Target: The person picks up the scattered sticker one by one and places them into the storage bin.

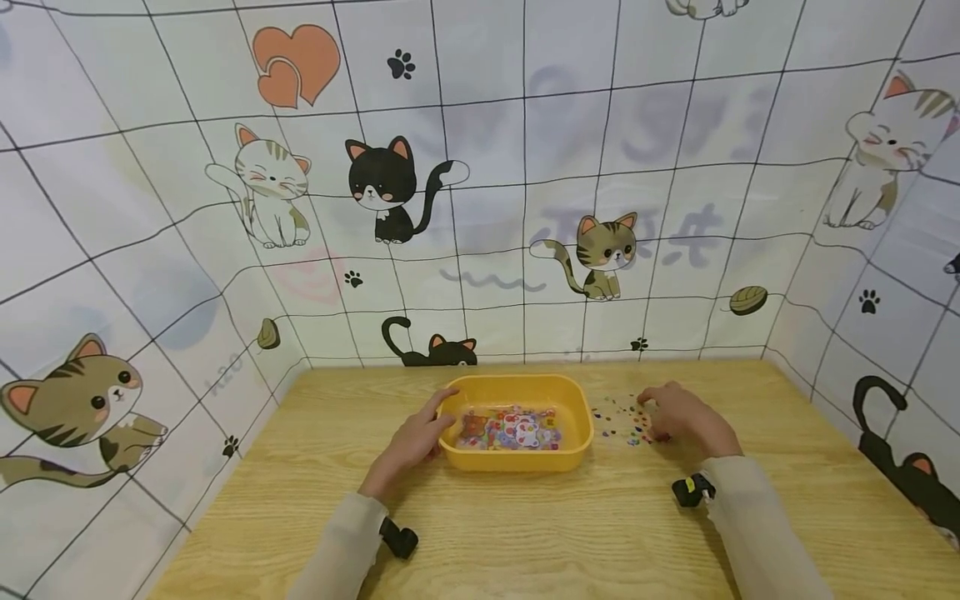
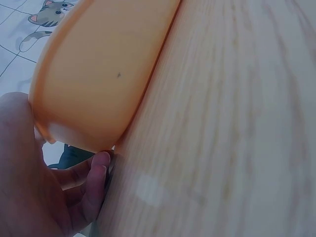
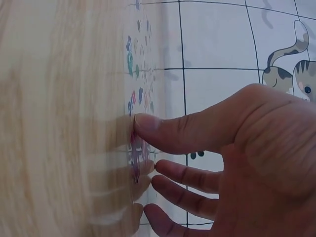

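Observation:
A yellow plastic basin [image 1: 514,460] stands on the table, with colourful cartoon pictures and small bits [image 1: 521,429] across its floor. My left hand [image 1: 415,435] grips its left end. In the left wrist view, the thumb lies at the rim of the basin [image 2: 98,74] and the curled fingers [image 2: 96,180] reach its lower edge. To the right of the basin, small flat colourful pieces [image 1: 633,440] are scattered over the tabletop. My right hand [image 1: 684,417] is over their right side, thumb and fingertips down at the surface and spread apart. In the right wrist view, the thumb [image 3: 148,126] touches down among the pieces [image 3: 139,96].
The wood-grain table [image 1: 525,533] meets a white sheet wall [image 1: 487,317] with grid lines and printed cats behind it, and similar walls rise at both sides. Black camera mounts [image 1: 397,538] sit at both wrists by the light sleeves.

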A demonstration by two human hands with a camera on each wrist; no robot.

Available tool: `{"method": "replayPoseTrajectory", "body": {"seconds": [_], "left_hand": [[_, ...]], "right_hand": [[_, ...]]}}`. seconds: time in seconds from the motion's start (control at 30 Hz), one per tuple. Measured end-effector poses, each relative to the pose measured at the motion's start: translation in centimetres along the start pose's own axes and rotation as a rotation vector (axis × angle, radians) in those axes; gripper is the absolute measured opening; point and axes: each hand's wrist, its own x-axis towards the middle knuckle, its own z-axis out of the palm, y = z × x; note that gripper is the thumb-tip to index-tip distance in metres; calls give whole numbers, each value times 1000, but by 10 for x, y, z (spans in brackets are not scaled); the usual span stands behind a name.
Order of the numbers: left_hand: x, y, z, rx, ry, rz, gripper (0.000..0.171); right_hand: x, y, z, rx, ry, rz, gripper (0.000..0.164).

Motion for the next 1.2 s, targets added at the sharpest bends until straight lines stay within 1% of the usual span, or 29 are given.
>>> {"method": "replayPoseTrajectory", "body": {"seconds": [0.1,0.17,0.33,0.5,0.73,0.9,1.07,1.2], "left_hand": [[1,0,0,1,-1,-6,49],[2,0,0,1,-4,-6,49],[3,-1,-1,3,-5,-1,49],[3,0,-1,6,-3,3,49],[3,1,0,5,-2,7,50],[2,-2,1,10,6,6,49],[2,-2,1,7,8,8,49],[1,-1,1,4,3,4,49]], "right_hand": [[-1,2,0,29,-17,8,73],[-1,4,-1,27,-26,5,73],[3,4,-2,10,-16,-25,68],[6,4,0,46,3,-37,61],[4,6,1,60,32,-4,56],[4,7,4,96,26,19,58],[1,4,2,119,16,42,62],[-1,2,1,170,6,67,65]]}}
